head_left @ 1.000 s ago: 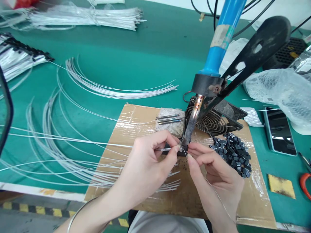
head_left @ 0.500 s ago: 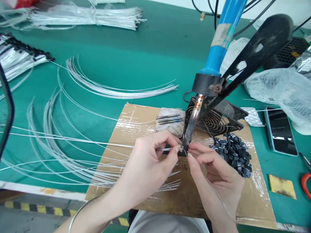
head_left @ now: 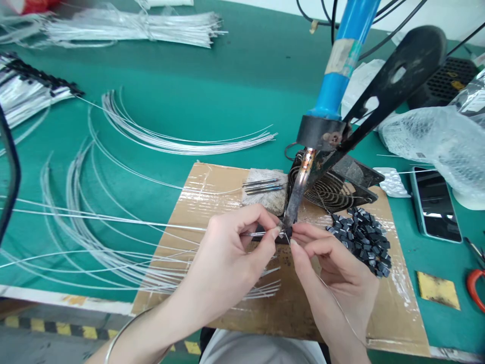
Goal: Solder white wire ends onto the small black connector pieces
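My left hand [head_left: 238,258] pinches the ends of white wires [head_left: 182,227] just left of the soldering iron tip [head_left: 293,205]. The iron's blue handle [head_left: 329,91] rises above, held by a black metal bracket [head_left: 401,76]. My right hand [head_left: 333,278] pinches a thin solder wire [head_left: 343,313] close to the tip, its fingertips near those of my left hand. The small part at the tip is too hidden to make out. Both hands are above a brown cardboard sheet [head_left: 273,318].
Loose white wires [head_left: 79,217] spread left. A fan [head_left: 333,189] stands behind the tip, and small black connectors [head_left: 364,242] are heaped right. A phone [head_left: 435,205], yellow sponge [head_left: 438,289] and red-handled tool [head_left: 475,288] lie farther right. Wire bundles [head_left: 132,25] are at the back.
The whole view has shifted slightly. Both hands hold the same pinches at the iron tip, with hardly any visible movement.
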Demonstrator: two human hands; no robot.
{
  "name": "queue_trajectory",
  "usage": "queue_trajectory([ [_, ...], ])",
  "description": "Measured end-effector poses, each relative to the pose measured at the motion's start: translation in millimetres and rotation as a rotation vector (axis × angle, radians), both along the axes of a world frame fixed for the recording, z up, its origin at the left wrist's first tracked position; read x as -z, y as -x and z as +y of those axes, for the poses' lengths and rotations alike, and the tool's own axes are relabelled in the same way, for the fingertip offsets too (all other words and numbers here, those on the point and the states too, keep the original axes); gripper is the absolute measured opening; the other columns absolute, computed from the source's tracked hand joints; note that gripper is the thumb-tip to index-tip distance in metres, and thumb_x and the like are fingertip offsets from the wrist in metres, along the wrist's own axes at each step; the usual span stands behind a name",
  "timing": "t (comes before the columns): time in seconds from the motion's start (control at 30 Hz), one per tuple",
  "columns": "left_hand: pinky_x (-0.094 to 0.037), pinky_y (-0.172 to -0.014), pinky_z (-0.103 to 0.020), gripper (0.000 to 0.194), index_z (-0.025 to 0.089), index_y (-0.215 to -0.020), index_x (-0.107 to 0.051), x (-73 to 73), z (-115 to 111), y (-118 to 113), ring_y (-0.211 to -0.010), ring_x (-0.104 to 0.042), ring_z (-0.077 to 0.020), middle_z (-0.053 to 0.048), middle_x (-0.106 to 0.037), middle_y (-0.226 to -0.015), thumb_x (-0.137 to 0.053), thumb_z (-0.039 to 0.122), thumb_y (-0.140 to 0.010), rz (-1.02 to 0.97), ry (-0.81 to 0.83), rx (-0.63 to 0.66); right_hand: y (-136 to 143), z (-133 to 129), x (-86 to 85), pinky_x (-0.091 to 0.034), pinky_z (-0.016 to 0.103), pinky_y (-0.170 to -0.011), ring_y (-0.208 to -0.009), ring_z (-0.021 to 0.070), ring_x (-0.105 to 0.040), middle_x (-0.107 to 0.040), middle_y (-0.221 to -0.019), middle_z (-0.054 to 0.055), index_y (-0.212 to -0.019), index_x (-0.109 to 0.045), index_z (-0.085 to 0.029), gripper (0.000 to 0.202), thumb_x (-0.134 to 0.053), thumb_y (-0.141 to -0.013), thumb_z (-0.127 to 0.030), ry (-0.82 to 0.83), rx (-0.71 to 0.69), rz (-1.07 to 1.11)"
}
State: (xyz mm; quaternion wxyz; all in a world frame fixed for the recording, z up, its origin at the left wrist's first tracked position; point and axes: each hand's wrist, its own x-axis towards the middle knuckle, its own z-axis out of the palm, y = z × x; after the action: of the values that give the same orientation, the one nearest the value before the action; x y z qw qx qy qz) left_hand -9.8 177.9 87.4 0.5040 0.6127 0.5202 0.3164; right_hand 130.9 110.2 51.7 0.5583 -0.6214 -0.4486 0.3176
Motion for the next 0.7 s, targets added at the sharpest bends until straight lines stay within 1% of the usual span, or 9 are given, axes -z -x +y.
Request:
queue_trajectory([
  [0.23, -0.048, -0.059, -0.027, 0.015, 0.019, -0.073, -0.069, 1.2, -1.1, 0.6, -0.071, -0.066, -0.0169, -0.004, -0.076, -0.080, -0.060, 0.021, -0.085, -0.014, -0.006, -0.003, 0.1, -0.3, -0.1, -0.062, 0.036, -0.091, -0.099, 0.0210, -0.078, -0.081, -0.109, 0.006, -0.073, -0.068, -0.023, 0.021, -0.075, -0.092, -0.025, 0.003, -0.005, -0.002],
  [0.33, -0.046, -0.058, -0.027, 0.016, 0.019, -0.073, -0.068, 1.0, -1.7, 1.1, -0.071, -0.066, -0.0175, -0.005, -0.075, -0.080, -0.059, 0.023, -0.085, -0.001, 0.001, 0.000, 0.6, -0.2, -0.4, -0.062, 0.035, -0.091, -0.100, 0.0212, -0.078, -0.081, -0.107, 0.005, -0.072, -0.068, -0.023, 0.021, -0.076, -0.092, -0.025, 0.008, 0.004, 0.001],
  [0.47, -0.043, -0.056, -0.028, 0.016, 0.019, -0.073, -0.068, 1.7, -0.8, 1.2, -0.073, -0.067, -0.0190, -0.006, -0.076, -0.081, -0.059, 0.025, -0.085, 0.021, 0.007, 0.000, 1.0, -0.3, -0.5, -0.061, 0.035, -0.092, -0.097, 0.0198, -0.078, -0.081, -0.108, 0.004, -0.073, -0.068, -0.024, 0.021, -0.075, -0.092, -0.025, 0.008, 0.003, 0.015],
  [0.7, -0.044, -0.057, -0.028, 0.015, 0.019, -0.073, -0.068, 2.0, -0.7, -0.1, -0.074, -0.068, -0.0186, -0.005, -0.076, -0.081, -0.059, 0.023, -0.085, 0.010, 0.004, -0.006, 0.7, -0.2, -0.4, -0.062, 0.034, -0.090, -0.101, 0.0213, -0.078, -0.081, -0.108, 0.005, -0.073, -0.067, -0.023, 0.021, -0.075, -0.092, -0.026, 0.013, 0.006, 0.004],
])
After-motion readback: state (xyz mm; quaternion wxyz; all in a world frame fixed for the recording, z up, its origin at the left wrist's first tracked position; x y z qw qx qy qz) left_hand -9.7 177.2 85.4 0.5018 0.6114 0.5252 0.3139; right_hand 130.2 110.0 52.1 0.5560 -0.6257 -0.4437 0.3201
